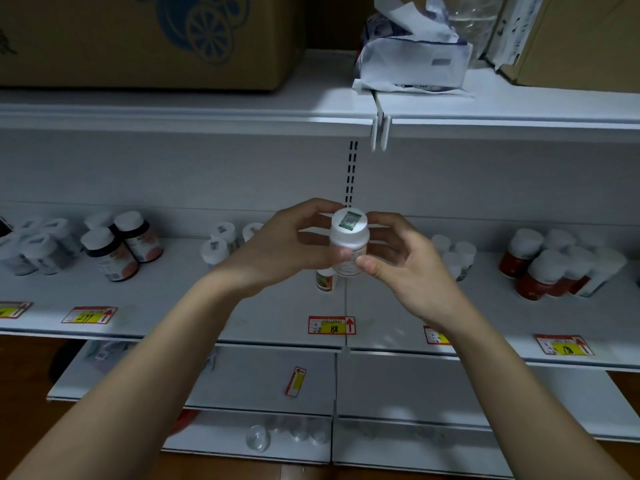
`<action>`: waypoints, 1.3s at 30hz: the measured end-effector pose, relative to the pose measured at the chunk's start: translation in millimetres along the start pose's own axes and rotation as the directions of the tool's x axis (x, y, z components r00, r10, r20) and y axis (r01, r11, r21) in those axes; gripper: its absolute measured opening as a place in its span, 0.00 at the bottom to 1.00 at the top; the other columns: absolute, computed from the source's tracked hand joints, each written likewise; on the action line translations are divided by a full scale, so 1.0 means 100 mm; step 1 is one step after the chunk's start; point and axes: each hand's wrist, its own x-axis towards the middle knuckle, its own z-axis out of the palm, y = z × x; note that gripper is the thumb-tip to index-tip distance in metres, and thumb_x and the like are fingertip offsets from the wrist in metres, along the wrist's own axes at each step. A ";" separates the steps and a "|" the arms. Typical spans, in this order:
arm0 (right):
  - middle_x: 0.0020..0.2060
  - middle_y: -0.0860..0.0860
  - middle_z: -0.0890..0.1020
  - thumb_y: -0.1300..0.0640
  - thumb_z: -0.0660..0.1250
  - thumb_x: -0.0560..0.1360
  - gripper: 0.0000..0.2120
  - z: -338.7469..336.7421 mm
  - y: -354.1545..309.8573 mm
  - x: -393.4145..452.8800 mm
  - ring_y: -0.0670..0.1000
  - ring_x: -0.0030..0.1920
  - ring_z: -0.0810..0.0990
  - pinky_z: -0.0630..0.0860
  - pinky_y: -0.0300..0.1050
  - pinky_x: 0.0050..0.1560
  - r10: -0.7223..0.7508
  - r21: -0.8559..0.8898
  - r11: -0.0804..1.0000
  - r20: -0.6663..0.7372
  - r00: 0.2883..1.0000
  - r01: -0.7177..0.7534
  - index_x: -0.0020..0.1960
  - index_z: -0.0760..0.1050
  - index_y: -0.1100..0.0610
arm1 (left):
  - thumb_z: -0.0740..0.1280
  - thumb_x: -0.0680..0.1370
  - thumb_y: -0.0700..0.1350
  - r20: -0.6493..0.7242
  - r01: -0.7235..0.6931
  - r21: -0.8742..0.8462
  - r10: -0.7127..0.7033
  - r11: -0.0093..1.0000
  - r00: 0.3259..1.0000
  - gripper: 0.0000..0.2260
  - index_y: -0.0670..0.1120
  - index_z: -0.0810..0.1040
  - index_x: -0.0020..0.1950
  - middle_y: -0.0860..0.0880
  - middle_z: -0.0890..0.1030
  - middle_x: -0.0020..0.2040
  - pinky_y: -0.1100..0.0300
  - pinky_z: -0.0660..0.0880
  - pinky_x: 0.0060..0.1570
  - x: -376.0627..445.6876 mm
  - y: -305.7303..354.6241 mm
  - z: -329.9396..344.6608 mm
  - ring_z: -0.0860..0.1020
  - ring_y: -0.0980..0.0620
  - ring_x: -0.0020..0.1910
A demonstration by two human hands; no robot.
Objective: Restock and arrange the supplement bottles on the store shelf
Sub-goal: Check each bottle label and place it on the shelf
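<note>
— What's being held up there, in the head view?

— A white supplement bottle (347, 242), upright, in front of the middle shelf (180, 289). The left hand (277, 247) curls round its left side, fingers behind the cap and thumb low on the front; the right hand (398, 263) grips the other side, thumb pressed on the label. Both are closed on it.

— Can you read the label?

— No. There is a small greenish square sticker on the cap, too blurred to read, and the body label is mostly covered by the thumbs.

— And on the shelf itself?

— A small bottle (325, 279) stands just below the held one. To the left are dark bottles with white caps and orange-pink labels (119, 249), then a group of white bottles (221, 242); far right are red-labelled bottles (540, 268), some tipped over. No brand is legible.

— Any prices?

— Red-and-yellow tags on the front edge: one reads "88" (331, 325), one at the left looks like "299" (89, 315), one at the right "198" (564, 345). A loose tag (295, 381) lies on the lower shelf.

— Above?

— A cardboard box printed with blue citrus slices (145, 36), and a crumpled white package (414, 60) beside it.
</note>
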 end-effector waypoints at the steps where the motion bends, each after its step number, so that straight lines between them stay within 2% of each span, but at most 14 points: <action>1: 0.56 0.46 0.83 0.69 0.70 0.75 0.21 -0.01 0.03 0.00 0.47 0.59 0.81 0.76 0.43 0.63 0.003 -0.017 1.000 0.006 1.000 -0.003 0.60 0.74 0.47 | 0.76 0.70 0.47 -0.013 -0.011 0.008 0.011 1.000 1.000 0.22 0.52 0.78 0.63 0.55 0.82 0.58 0.55 0.82 0.52 0.02 -0.02 0.03 0.82 0.55 0.56; 7: 0.54 0.43 0.81 0.68 0.70 0.75 0.21 -0.04 0.40 -0.07 0.38 0.55 0.81 0.74 0.31 0.57 0.097 -0.078 0.992 0.023 0.995 -0.095 0.58 0.72 0.45 | 0.77 0.72 0.47 -0.045 -0.035 0.257 0.048 0.966 0.998 0.17 0.50 0.80 0.60 0.55 0.82 0.55 0.64 0.78 0.53 0.16 -0.32 0.19 0.80 0.60 0.53; 11: 0.58 0.45 0.80 0.68 0.69 0.76 0.20 -0.07 0.82 -0.09 0.38 0.57 0.80 0.75 0.32 0.58 0.195 -0.067 0.979 0.063 0.979 -0.191 0.64 0.73 0.52 | 0.78 0.71 0.46 -0.033 -0.025 0.403 0.042 0.915 0.999 0.15 0.47 0.82 0.55 0.52 0.82 0.51 0.58 0.79 0.49 0.29 -0.63 0.33 0.81 0.58 0.48; 14: 0.57 0.45 0.80 0.68 0.67 0.77 0.19 -0.08 1.12 -0.06 0.40 0.57 0.80 0.76 0.34 0.56 0.240 -0.068 0.968 -0.014 0.971 -0.240 0.65 0.72 0.53 | 0.78 0.71 0.44 -0.031 -0.035 0.475 0.056 0.879 0.998 0.14 0.45 0.83 0.54 0.52 0.82 0.50 0.53 0.79 0.49 0.43 -0.84 0.43 0.80 0.53 0.46; 16: 0.59 0.46 0.79 0.66 0.65 0.79 0.18 -0.09 1.36 -0.03 0.45 0.62 0.77 0.75 0.36 0.60 0.272 -0.156 0.947 -0.083 0.959 -0.282 0.67 0.72 0.53 | 0.78 0.71 0.43 -0.051 -0.033 0.544 0.072 0.839 0.996 0.14 0.44 0.82 0.55 0.51 0.81 0.50 0.56 0.76 0.48 0.53 -0.93 0.47 0.79 0.52 0.47; 19: 0.68 0.47 0.74 0.61 0.62 0.81 0.21 -0.13 1.74 -0.03 0.47 0.70 0.71 0.64 0.36 0.66 0.305 -0.392 0.863 -0.099 0.947 -0.319 0.72 0.68 0.51 | 0.77 0.72 0.45 -0.085 0.003 0.609 0.062 0.793 0.994 0.16 0.44 0.81 0.57 0.45 0.81 0.53 0.57 0.75 0.49 0.70 -1.01 0.52 0.79 0.48 0.51; 21: 0.73 0.50 0.69 0.59 0.60 0.82 0.22 -0.17 1.96 -0.08 0.50 0.73 0.66 0.56 0.32 0.68 0.324 -0.543 0.783 -0.064 0.944 -0.305 0.75 0.66 0.53 | 0.75 0.73 0.47 -0.096 0.037 0.676 0.038 0.736 0.995 0.18 0.44 0.80 0.61 0.44 0.80 0.56 0.60 0.70 0.49 0.80 -1.06 0.56 0.77 0.47 0.54; 23: 0.73 0.54 0.70 0.58 0.57 0.82 0.20 -0.17 2.08 -0.16 0.53 0.74 0.67 0.51 0.30 0.70 0.261 -0.660 0.713 -0.065 0.963 -0.237 0.73 0.70 0.58 | 0.74 0.74 0.48 -0.104 0.064 0.708 0.014 0.704 0.994 0.20 0.46 0.78 0.65 0.45 0.80 0.59 0.63 0.65 0.50 0.89 -1.12 0.58 0.76 0.48 0.57; 26: 0.64 0.59 0.79 0.57 0.57 0.79 0.19 -0.14 2.22 -0.23 0.58 0.66 0.77 0.61 0.38 0.72 0.114 -0.714 0.683 -0.102 0.988 -0.152 0.63 0.79 0.61 | 0.72 0.76 0.47 -0.109 0.089 0.695 -0.018 0.713 0.994 0.21 0.46 0.76 0.68 0.45 0.78 0.61 0.63 0.64 0.51 0.98 -1.19 0.60 0.74 0.47 0.60; 29: 0.66 0.57 0.78 0.59 0.60 0.78 0.18 -0.13 2.22 -0.22 0.57 0.68 0.75 0.63 0.43 0.72 0.115 -0.732 0.663 -0.111 0.987 -0.159 0.64 0.79 0.60 | 0.71 0.76 0.46 -0.098 0.099 0.715 -0.042 0.693 0.994 0.22 0.46 0.75 0.70 0.44 0.77 0.64 0.58 0.68 0.58 1.04 -1.24 0.61 0.73 0.46 0.62; 31: 0.66 0.56 0.78 0.57 0.58 0.78 0.19 -0.13 2.23 -0.22 0.56 0.68 0.74 0.65 0.45 0.71 0.096 -0.735 0.661 -0.121 0.988 -0.154 0.64 0.79 0.59 | 0.71 0.77 0.47 -0.093 0.104 0.737 -0.052 0.668 0.994 0.22 0.46 0.74 0.70 0.44 0.77 0.64 0.56 0.69 0.60 1.07 -1.25 0.60 0.74 0.45 0.62; 33: 0.65 0.55 0.79 0.54 0.56 0.78 0.20 -0.13 2.22 -0.22 0.54 0.67 0.76 0.70 0.46 0.70 0.079 -0.731 0.667 -0.121 0.990 -0.143 0.62 0.80 0.59 | 0.70 0.77 0.47 -0.083 0.108 0.760 -0.069 0.640 0.994 0.22 0.46 0.74 0.71 0.44 0.77 0.64 0.55 0.70 0.60 1.09 -1.26 0.59 0.74 0.45 0.62; 39: 0.62 0.54 0.82 0.55 0.57 0.76 0.19 -0.12 2.21 -0.21 0.53 0.64 0.78 0.69 0.41 0.68 0.039 -0.738 0.663 -0.136 0.990 -0.127 0.59 0.82 0.58 | 0.68 0.79 0.47 -0.089 0.148 0.792 -0.129 0.592 0.988 0.22 0.46 0.72 0.72 0.44 0.76 0.67 0.55 0.69 0.60 1.10 -1.31 0.60 0.75 0.45 0.63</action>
